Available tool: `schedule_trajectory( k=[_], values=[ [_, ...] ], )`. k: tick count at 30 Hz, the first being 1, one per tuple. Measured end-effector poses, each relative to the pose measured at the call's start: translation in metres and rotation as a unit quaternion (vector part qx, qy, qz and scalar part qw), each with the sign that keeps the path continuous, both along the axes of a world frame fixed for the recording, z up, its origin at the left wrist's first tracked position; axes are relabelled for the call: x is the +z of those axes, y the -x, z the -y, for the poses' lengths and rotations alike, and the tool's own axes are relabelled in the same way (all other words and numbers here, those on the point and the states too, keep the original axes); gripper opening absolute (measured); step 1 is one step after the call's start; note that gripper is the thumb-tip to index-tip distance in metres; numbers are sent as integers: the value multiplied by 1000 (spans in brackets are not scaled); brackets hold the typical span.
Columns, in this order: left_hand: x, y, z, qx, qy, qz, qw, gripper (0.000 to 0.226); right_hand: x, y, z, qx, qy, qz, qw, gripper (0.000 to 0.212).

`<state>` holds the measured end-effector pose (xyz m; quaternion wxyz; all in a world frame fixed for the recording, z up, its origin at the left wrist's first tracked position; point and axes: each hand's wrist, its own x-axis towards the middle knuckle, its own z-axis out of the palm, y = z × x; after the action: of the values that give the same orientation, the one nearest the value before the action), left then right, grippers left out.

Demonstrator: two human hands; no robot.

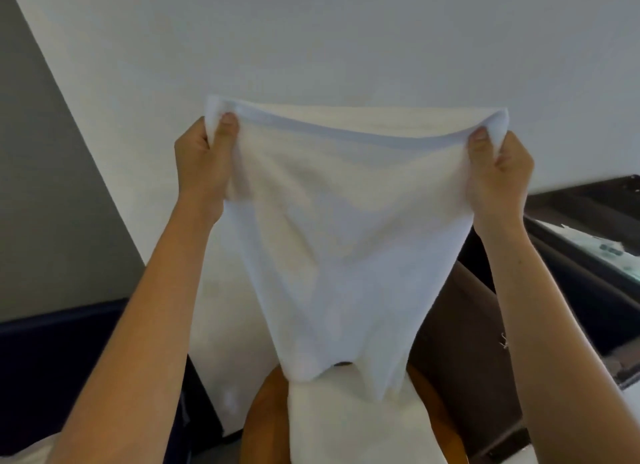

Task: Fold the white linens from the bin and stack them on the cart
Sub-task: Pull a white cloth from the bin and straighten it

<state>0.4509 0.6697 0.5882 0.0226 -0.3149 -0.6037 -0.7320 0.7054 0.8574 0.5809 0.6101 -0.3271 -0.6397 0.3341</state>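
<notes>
White linen (343, 241): held up high, hangs down.
L hand (201, 162): pinches top left corner.
R hand (498, 172): pinches top right corner.
Wall (346, 40): white, grey at left.
Wood surface (263, 422): brown, below linen.

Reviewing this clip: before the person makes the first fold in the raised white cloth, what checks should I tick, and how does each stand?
1. Left hand pinches one top corner of the white linen: ok.
2. Right hand pinches the other top corner: ok.
3. Top edge spread between the hands: ok, slight sag.
4. Lower edge hanging even: not ok, the cloth narrows and ends jagged.
5. Free stacking place in view: cannot tell.
</notes>
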Motion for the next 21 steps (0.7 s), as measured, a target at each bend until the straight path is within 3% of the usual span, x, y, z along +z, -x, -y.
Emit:
schedule_trajectory(
  k=[9, 21],
  values=[
    [-27, -80, 1, 47, 21, 9, 999, 36, -23, -58, -29, 52, 30, 19, 998, 22],
    [-109, -190, 55, 100, 79, 64, 990, 35, -106, -142, 2, 108, 85, 67, 988, 23]
  ],
)
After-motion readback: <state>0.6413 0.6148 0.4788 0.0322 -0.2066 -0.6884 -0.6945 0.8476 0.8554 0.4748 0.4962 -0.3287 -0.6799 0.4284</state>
